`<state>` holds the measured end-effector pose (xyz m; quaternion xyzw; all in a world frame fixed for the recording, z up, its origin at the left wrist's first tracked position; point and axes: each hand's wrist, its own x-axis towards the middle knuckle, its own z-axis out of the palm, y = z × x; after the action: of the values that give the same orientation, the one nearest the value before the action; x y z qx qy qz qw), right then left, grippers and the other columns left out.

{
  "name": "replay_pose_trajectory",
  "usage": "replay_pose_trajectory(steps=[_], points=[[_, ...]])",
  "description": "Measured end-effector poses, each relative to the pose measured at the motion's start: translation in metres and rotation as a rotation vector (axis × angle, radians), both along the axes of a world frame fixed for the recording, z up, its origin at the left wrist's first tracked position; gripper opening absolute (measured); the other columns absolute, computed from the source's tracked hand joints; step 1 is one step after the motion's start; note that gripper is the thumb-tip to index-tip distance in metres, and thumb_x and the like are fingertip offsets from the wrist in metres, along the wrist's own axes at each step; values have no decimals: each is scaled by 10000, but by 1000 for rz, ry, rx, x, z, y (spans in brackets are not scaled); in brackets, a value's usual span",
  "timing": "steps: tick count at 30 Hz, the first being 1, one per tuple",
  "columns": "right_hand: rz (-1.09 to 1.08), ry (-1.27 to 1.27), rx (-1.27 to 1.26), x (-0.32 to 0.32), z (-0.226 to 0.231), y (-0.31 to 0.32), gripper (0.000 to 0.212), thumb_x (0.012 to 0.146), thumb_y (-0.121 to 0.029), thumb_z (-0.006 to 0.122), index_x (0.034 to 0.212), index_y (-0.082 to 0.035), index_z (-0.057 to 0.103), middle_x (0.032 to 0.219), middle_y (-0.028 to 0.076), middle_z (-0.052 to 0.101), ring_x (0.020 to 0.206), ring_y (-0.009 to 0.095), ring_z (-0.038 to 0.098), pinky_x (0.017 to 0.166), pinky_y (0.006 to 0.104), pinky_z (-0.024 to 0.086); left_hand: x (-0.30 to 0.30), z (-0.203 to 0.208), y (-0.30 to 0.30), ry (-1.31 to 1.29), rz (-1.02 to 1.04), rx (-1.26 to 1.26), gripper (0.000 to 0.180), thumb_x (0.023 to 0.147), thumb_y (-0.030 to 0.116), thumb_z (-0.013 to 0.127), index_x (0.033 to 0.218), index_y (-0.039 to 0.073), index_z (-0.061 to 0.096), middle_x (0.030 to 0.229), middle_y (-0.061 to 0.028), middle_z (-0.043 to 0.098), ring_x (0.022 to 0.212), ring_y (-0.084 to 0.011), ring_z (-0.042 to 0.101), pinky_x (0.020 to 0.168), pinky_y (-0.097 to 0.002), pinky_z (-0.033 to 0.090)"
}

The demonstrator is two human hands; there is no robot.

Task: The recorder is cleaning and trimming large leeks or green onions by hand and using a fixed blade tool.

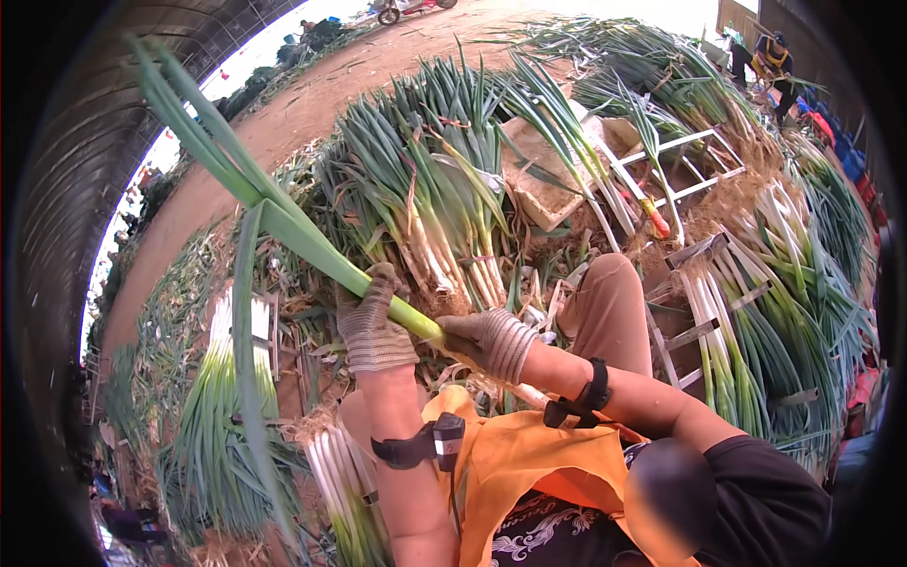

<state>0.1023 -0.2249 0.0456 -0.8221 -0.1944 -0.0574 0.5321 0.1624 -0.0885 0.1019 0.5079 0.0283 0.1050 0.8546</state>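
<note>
Leek (pixel 316 248), held aslant in front of the orange apron (pixel 515 444), spreads its green leaves toward the upper left, with one long leaf drooping. The left hand (pixel 373 321) curls around the stalk, and the right hand (pixel 491 342) pinches it lower down (both wear knit gloves with striped cuffs). Just beyond them a thick bundle of leeks (pixel 425 180) leans upright. More leeks (pixel 723 354) lie across a metal frame (pixel 694 333) to the right, and a co-worker (pixel 772 61) bends far off at the upper right.
</note>
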Motion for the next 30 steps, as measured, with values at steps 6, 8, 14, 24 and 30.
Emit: replay_pose_trajectory(steps=[6, 8, 14, 24, 30], points=[[-64, 56, -671, -2, 33, 5, 86, 764, -146, 553, 795, -82, 600, 650, 139, 590, 560, 340, 567, 527, 385, 461, -6, 0, -10, -3, 105, 47, 493, 720, -37, 671, 1165, 26, 469, 799, -40, 574, 611, -125, 537, 562, -233, 459], [-69, 61, -655, 2, 36, 3, 150, 751, -175, 537, 787, -72, 639, 680, 136, 616, 606, 339, 600, 550, 405, 471, -5, 2, -13, 16, 134, 83, 487, 721, -40, 664, 1164, 24, 470, 798, -43, 572, 604, -126, 533, 554, -234, 455], [-41, 435, -77, -10, 7, -26, 217, 771, -204, 558, 837, -31, 671, 738, 143, 653, 687, 252, 644, 669, 361, 505, -7, 0, 0, 17, 135, -21, 495, 732, -39, 650, 1181, 35, 457, 790, -47, 560, 591, -126, 525, 540, -236, 452], [-46, 29, -467, -28, -23, -11, 264, 732, -298, 665, 839, -85, 552, 627, 82, 575, 635, 307, 582, 841, 409, 395, -11, -6, -2, 46, 127, 1, 512, 741, -46, 638, 1206, 41, 443, 798, -65, 566, 577, -138, 532, 540, -238, 455], [-29, -2, -475, -32, -13, -20, 233, 770, -311, 602, 734, -81, 620, 615, 120, 577, 596, 302, 584, 571, 405, 444, -15, -21, -2, 35, 117, -58, 482, 768, -49, 599, 1211, 49, 438, 791, -71, 567, 555, -143, 526, 517, -253, 456]])
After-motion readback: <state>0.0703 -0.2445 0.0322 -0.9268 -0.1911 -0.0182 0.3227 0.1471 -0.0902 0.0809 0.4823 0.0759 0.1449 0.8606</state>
